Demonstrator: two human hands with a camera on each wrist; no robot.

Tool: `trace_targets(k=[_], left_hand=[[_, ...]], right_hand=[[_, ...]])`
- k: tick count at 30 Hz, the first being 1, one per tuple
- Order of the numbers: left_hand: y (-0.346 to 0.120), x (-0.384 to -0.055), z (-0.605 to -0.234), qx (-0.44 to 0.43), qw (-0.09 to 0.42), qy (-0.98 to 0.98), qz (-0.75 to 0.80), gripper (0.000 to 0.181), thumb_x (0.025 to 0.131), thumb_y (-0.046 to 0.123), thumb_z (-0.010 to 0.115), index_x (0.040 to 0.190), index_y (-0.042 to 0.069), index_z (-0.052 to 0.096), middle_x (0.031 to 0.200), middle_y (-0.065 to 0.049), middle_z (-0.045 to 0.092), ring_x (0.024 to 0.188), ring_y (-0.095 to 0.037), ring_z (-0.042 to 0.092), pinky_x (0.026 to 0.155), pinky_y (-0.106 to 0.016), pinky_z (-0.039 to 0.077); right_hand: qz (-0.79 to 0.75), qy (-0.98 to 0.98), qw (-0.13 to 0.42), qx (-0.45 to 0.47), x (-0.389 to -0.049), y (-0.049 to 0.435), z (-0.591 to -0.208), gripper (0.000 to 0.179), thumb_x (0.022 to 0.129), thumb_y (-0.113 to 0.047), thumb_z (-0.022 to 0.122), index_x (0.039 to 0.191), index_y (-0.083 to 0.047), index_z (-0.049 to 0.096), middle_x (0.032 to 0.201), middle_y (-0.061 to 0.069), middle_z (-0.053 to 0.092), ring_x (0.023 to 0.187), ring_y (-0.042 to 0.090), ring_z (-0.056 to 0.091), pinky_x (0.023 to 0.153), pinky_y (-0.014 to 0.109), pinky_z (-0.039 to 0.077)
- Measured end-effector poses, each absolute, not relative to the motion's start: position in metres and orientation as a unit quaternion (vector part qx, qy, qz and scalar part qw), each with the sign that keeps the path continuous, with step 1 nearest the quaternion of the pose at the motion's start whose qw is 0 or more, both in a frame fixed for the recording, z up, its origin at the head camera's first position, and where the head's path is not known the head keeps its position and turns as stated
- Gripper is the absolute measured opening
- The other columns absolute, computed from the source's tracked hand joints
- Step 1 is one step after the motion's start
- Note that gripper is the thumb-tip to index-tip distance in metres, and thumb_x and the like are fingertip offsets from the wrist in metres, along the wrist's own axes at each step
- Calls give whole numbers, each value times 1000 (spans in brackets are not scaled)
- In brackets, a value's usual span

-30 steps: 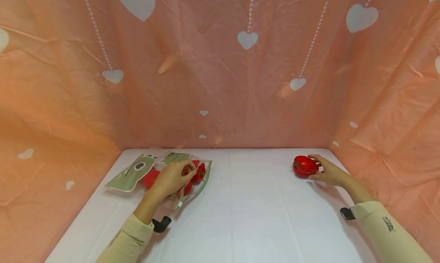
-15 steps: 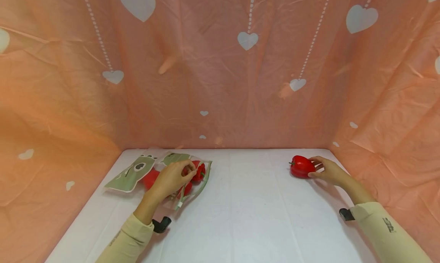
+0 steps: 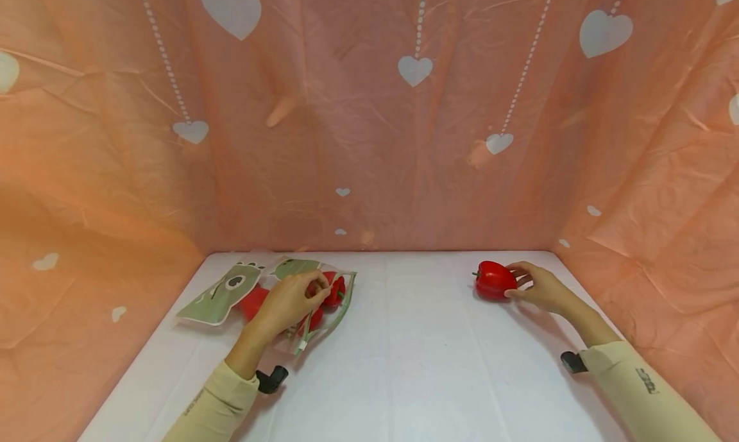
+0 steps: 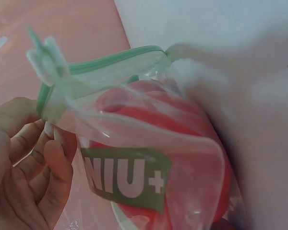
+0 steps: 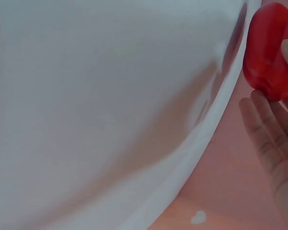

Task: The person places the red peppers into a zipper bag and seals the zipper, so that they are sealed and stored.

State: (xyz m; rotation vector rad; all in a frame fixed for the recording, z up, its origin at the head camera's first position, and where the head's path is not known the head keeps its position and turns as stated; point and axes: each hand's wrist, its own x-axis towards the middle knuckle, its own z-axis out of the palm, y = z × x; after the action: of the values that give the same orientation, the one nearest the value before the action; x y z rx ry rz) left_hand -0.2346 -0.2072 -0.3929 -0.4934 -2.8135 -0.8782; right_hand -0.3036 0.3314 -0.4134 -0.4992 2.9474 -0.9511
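Observation:
On the left of the white table lies a clear zip bag (image 3: 222, 294) with a green cartoon monster print, its green zip edge (image 4: 113, 60) gaping. Red bell peppers (image 3: 335, 292) show inside it through the plastic. My left hand (image 3: 291, 299) pinches the bag by its mouth, near the white zip slider (image 4: 49, 61). Over on the right, my right hand (image 3: 538, 291) holds another red bell pepper (image 3: 494, 281) by its blunt end, with thumb and fingertips. That pepper's green stem points left, and it is close over the table.
White cloth covers the table (image 3: 404, 352), with a broad stretch between the two hands. Orange-pink curtains (image 3: 375, 140) with white hearts stand behind and along both sides. Black wrist mounts (image 3: 271, 379) stick out below the wrists.
My right hand has moved left with the bell pepper, whose stem has come into clear view on its left side. The left hand and the bag have stayed in place.

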Motion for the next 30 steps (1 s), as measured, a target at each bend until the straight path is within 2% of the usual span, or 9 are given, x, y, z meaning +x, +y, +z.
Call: trace_targets(k=[11,30], left_hand=[[-207,-234,-394,-166,79,-938,-295,11,99,21,78,106,14,72,82,7,68,62,-12,54,57,-30,48],[-207,-234,-393,-168,86,-937,-294,12,99,20,79,107,14,72,83,7,68,63,-12,53,57,-30,47]], right_hand=[[-315,930,-1,-192,-304,303,-412,61,93,-13,85,141,11,56,123,27,70,108,40,69,87,42,64],[-332,915,-10,-228,-301,253,-410,61,91,-15,87,140,8,58,121,21,71,105,35,71,87,41,64]])
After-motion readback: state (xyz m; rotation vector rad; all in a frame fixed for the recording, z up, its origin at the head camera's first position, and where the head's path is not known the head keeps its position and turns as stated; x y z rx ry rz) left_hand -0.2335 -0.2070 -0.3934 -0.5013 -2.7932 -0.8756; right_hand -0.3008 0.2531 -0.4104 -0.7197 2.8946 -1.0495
